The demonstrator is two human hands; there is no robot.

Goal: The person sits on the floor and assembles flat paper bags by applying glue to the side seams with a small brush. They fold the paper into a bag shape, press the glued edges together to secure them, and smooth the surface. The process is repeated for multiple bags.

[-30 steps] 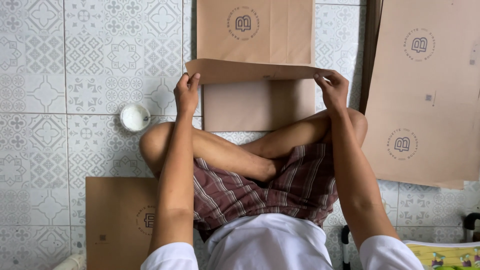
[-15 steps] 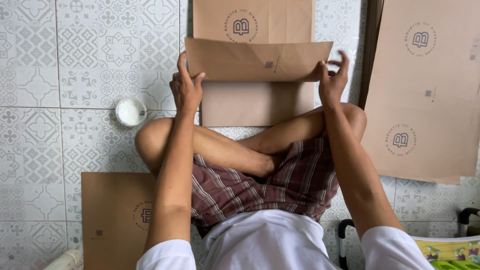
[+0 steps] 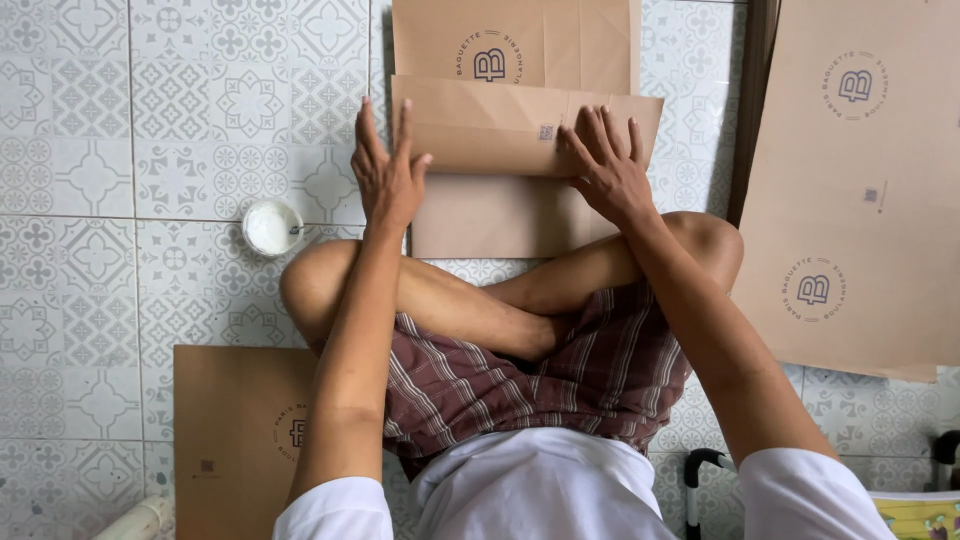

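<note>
Two hands are spread flat, fingers released, at a brown paper bag (image 3: 520, 150) lying on the tiled floor (image 3: 120, 150) before the crossed legs. The right hand (image 3: 605, 165) is pressed on the bag's folded-over flap; the left hand (image 3: 385, 175) is held at its left edge. A small white cup (image 3: 272, 228), holding something white, is seen left of the bag. More brown sheets (image 3: 860, 190) are laid at the right.

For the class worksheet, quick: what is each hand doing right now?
Left hand: open, fingers spread at the folded flap's left edge, holding nothing.
Right hand: open, flat on the flap.
</note>
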